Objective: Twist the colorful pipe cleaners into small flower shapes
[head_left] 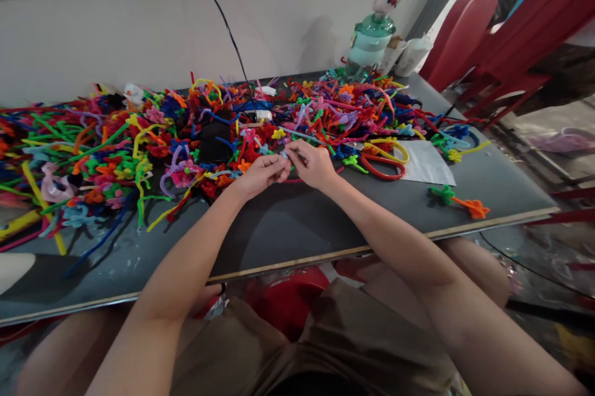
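Note:
My left hand (264, 175) and my right hand (313, 164) meet over the table, fingertips pinched close together. Between them shows a bit of light-blue pipe cleaner (284, 154), mostly hidden by the fingers. Just beyond the hands lies a big tangled heap of coloured pipe cleaners (344, 114), many bent into small flowers. A yellow flower (277, 134) sits right behind my fingertips. To the right of my right hand are a green twisted piece (355, 163) and a red loop (383, 168).
The dark table (288, 222) has a pale front edge. On its right lie a white plastic bag (425, 162) and an orange flower (474, 207) with a green end. A green bottle (370, 43) and cups (413, 56) stand behind. Red chairs (458, 36) are beyond; a black cable (223, 18) hangs down.

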`<state>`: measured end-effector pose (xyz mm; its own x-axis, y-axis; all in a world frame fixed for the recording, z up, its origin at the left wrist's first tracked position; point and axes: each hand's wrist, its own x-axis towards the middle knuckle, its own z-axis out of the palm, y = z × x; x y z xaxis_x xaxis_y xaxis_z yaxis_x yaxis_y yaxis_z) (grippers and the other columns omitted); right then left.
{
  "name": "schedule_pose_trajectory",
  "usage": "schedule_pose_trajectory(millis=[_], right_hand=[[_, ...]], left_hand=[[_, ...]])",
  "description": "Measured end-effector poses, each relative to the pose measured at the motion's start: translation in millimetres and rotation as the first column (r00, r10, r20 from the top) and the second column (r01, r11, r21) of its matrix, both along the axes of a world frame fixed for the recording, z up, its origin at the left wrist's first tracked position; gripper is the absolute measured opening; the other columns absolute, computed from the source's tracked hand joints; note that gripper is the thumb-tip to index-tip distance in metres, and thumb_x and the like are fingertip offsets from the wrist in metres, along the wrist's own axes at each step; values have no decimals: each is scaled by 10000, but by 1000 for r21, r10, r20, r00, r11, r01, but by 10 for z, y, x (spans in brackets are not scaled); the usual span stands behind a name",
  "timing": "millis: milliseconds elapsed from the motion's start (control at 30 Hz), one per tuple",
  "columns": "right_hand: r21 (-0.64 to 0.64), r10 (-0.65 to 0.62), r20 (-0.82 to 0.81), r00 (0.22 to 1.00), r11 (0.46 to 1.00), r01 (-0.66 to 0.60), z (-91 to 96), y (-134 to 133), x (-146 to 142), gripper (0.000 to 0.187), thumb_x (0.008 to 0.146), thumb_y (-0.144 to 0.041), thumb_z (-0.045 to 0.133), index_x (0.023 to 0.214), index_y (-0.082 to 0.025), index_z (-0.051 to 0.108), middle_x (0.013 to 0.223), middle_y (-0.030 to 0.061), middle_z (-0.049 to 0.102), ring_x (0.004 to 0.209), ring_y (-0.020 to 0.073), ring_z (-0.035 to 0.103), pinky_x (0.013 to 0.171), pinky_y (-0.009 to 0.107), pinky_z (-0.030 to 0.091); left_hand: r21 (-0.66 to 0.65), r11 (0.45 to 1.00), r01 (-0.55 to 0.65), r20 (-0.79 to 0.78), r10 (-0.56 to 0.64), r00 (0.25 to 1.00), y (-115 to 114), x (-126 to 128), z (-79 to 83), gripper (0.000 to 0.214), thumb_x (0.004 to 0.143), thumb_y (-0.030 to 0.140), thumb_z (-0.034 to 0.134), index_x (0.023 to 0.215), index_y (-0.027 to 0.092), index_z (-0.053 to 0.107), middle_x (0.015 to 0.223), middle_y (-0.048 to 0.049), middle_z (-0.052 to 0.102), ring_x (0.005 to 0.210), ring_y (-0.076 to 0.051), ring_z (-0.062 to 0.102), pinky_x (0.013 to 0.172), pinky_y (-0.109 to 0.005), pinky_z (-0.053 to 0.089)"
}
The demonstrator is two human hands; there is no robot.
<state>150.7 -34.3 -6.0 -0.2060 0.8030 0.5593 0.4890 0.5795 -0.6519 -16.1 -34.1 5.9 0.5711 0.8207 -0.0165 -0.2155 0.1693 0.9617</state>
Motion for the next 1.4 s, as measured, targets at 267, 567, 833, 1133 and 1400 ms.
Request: schedule_pose_trajectory(millis=[267,567,833,1133,1400], right_hand=[[27,-24,17,1000,999,24,-8,48,0,297,960,-329,457,952,-169,706,831,47,729,578,105,587,583,236,454],[7,-39,97,995,999,38,-48,41,-5,249,928,-263,508,972,-199,744,879,43,760,708,145,681,634,245,504],[19,-24,104,994,1000,22,-30,98,39,296,944,-225,479,1080,-171,737,917,66,767,762,169,711,711,283,550],[134,-108,127,986,987,91,-56,65,36,275,957,-261,485,1011,-233,753,1021,43,766,960,189,717,816,308,565],[-14,4,137,991,1000,-2,13,25,-22,229,915,-201,485,877,-175,710,804,45,733,690,151,650,633,250,458]], left_hand=[[82,961,-264,-90,271,958,116,-152,89,229,724,396,781,766,172,753,611,2,600,556,-70,476,535,-209,375],[148,936,-320,-43,329,943,89,-59,-14,251,591,351,864,707,175,727,611,33,599,555,-56,470,557,-210,393],[144,933,-329,-106,345,933,110,-91,-7,292,574,378,866,718,169,720,661,3,653,596,-79,542,563,-204,425],[254,912,-323,-184,374,909,94,-62,-16,272,676,405,810,779,162,746,689,-18,686,633,-96,575,615,-227,455],[346,867,-359,-115,419,901,82,-41,-66,245,694,400,804,791,176,779,693,-23,717,599,-91,581,642,-244,491]])
